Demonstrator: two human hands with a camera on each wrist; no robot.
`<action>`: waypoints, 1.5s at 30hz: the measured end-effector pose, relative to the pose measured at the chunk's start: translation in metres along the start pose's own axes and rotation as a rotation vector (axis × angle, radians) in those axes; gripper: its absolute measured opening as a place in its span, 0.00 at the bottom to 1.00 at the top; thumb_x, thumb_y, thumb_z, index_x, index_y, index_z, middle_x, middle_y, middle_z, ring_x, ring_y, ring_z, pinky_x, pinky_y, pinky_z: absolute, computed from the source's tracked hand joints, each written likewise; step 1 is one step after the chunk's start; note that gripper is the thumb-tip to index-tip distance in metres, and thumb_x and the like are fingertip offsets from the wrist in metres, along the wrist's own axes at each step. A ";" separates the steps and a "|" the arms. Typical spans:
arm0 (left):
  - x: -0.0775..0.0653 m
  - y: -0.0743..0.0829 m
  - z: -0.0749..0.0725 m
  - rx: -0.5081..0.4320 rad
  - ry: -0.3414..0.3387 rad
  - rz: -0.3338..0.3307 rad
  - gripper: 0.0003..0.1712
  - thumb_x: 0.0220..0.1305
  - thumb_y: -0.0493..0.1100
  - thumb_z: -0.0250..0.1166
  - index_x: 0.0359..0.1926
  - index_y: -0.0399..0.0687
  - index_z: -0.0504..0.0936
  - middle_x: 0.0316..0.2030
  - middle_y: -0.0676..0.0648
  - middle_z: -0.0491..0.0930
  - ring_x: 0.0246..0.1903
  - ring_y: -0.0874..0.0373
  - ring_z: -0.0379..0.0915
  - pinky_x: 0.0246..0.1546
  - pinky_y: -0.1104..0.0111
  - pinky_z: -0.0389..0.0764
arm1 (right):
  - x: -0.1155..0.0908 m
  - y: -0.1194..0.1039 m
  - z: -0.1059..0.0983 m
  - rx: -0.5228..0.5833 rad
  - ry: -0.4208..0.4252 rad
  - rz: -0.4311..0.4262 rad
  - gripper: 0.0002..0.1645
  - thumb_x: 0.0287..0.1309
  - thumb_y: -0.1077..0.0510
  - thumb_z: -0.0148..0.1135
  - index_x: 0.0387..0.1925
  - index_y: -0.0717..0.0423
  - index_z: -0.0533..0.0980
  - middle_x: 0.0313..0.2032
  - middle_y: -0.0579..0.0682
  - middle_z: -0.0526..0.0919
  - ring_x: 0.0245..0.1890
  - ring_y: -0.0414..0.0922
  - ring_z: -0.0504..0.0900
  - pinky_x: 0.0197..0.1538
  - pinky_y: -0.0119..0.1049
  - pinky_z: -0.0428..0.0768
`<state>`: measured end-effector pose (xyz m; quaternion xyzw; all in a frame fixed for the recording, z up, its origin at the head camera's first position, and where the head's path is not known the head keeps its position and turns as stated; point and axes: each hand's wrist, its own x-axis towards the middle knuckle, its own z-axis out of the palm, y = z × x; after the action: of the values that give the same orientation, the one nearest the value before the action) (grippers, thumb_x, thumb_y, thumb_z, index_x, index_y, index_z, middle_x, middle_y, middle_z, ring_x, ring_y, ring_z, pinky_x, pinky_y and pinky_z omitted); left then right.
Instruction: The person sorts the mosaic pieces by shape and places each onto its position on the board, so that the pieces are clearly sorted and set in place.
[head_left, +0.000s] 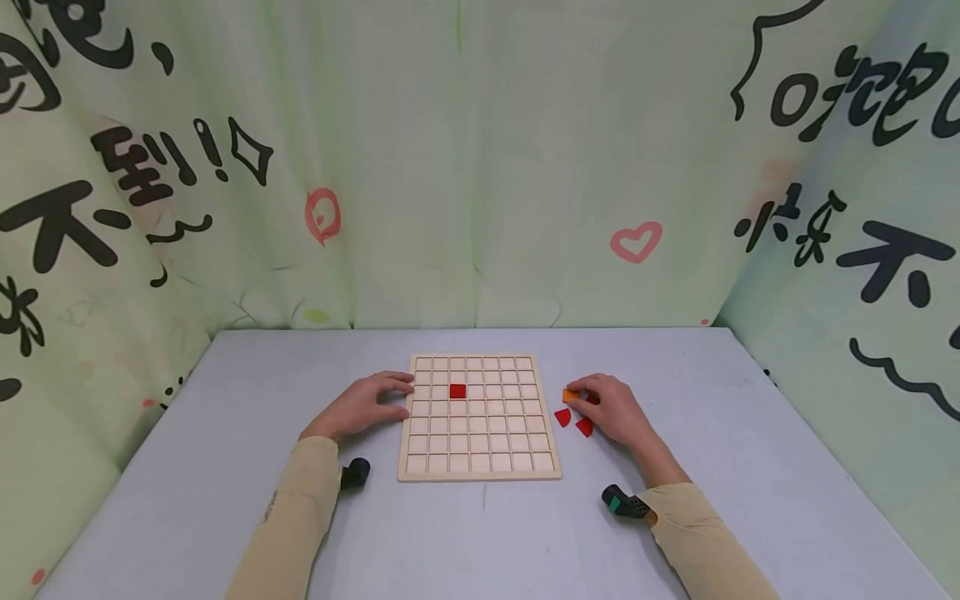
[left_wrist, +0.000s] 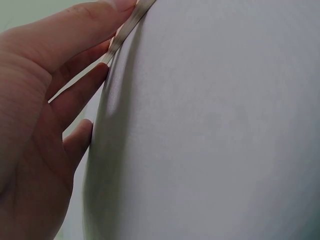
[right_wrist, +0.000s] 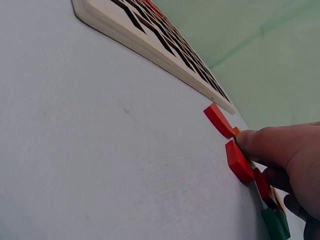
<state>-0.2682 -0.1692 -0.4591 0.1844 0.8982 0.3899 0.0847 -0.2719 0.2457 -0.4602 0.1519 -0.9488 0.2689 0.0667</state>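
"What's behind the white table [head_left: 480,550]?"
"A pale green curtain [head_left: 540,150], with a red heart [head_left: 637,234] on it."
"And beside the table?"
"More curtain, both sides, with bold black writing [head_left: 892,252]."

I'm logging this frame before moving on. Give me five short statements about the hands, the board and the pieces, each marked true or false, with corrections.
1. The left hand touches the left edge of the gridded board. True.
2. The board has no piece on it. False: a red square sits toward its far left part.
3. Loose red pieces lie on the table to the right of the board. True.
4. The right hand lies flat on the board. False: it pinches an orange piece beside the board.
5. A green piece shows in the right wrist view. True.
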 end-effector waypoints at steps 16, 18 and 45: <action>-0.001 0.000 -0.001 0.005 -0.003 0.007 0.25 0.58 0.44 0.72 0.57 0.43 0.81 0.66 0.49 0.70 0.70 0.47 0.57 0.70 0.52 0.60 | 0.005 -0.011 0.001 0.168 0.070 0.106 0.19 0.63 0.58 0.64 0.55 0.58 0.79 0.51 0.57 0.80 0.46 0.52 0.80 0.50 0.47 0.83; -0.001 0.000 -0.001 0.006 -0.002 0.003 0.26 0.58 0.44 0.72 0.57 0.43 0.81 0.66 0.49 0.70 0.70 0.47 0.57 0.69 0.52 0.60 | 0.006 -0.013 0.001 0.188 0.065 0.111 0.20 0.63 0.58 0.64 0.56 0.58 0.78 0.52 0.57 0.79 0.48 0.54 0.80 0.51 0.47 0.82; 0.000 -0.001 0.000 -0.007 -0.001 0.009 0.26 0.58 0.44 0.72 0.57 0.42 0.81 0.66 0.49 0.70 0.69 0.47 0.57 0.69 0.52 0.60 | 0.028 -0.052 0.023 0.367 0.010 0.171 0.20 0.62 0.53 0.66 0.55 0.50 0.80 0.55 0.51 0.79 0.55 0.51 0.78 0.58 0.48 0.76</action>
<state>-0.2684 -0.1699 -0.4592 0.1882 0.8960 0.3933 0.0843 -0.2825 0.1842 -0.4486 0.0790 -0.8930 0.4426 0.0193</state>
